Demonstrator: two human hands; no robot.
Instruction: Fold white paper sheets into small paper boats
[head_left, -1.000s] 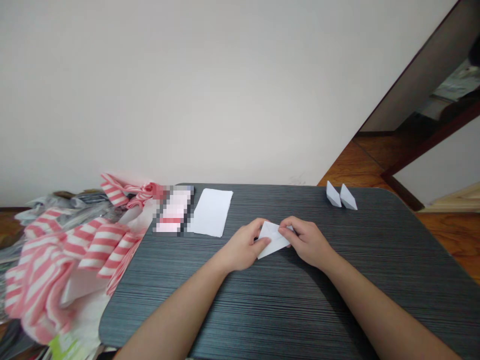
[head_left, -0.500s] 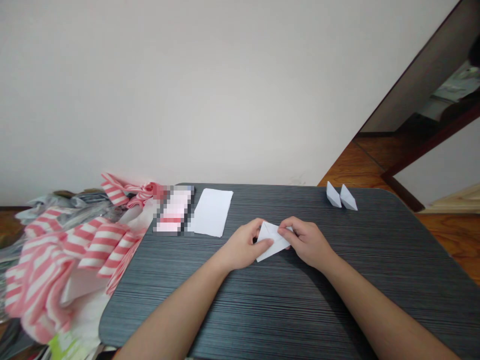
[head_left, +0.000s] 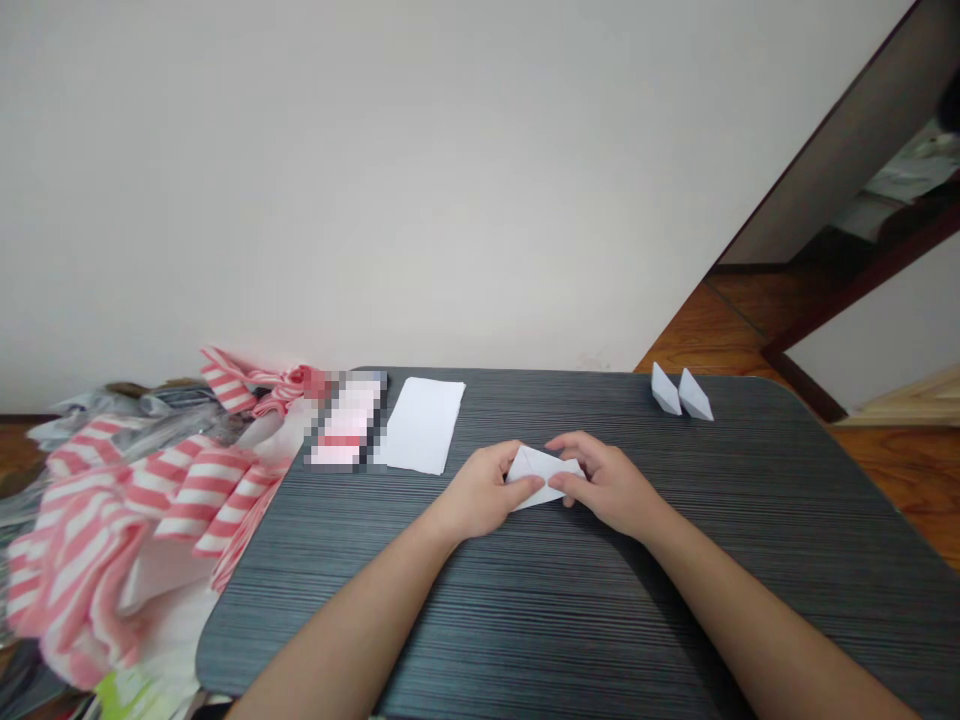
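A small folded piece of white paper (head_left: 536,465) is held between my two hands above the dark table. My left hand (head_left: 486,490) pinches its left end, thumb on top and fingers behind. At the right end, my right hand (head_left: 600,482) grips the paper with its thumb on the near face; its index finger is lifted off the far edge. The two thumb tips almost meet at the middle. Two folded white paper boats (head_left: 679,392) stand side by side at the table's far right.
A stack of white paper sheets (head_left: 425,425) lies at the back left, beside a pixelated phone-like object (head_left: 346,420). Red-and-white striped cloth (head_left: 112,520) is heaped left of the dark wood-grained table (head_left: 480,620). A pale wall (head_left: 420,180) rises behind the table.
My right thumb has come down onto the paper's near face, and the right index finger has lifted away. The paper has turned slightly and looks flatter. My left hand keeps its hold.
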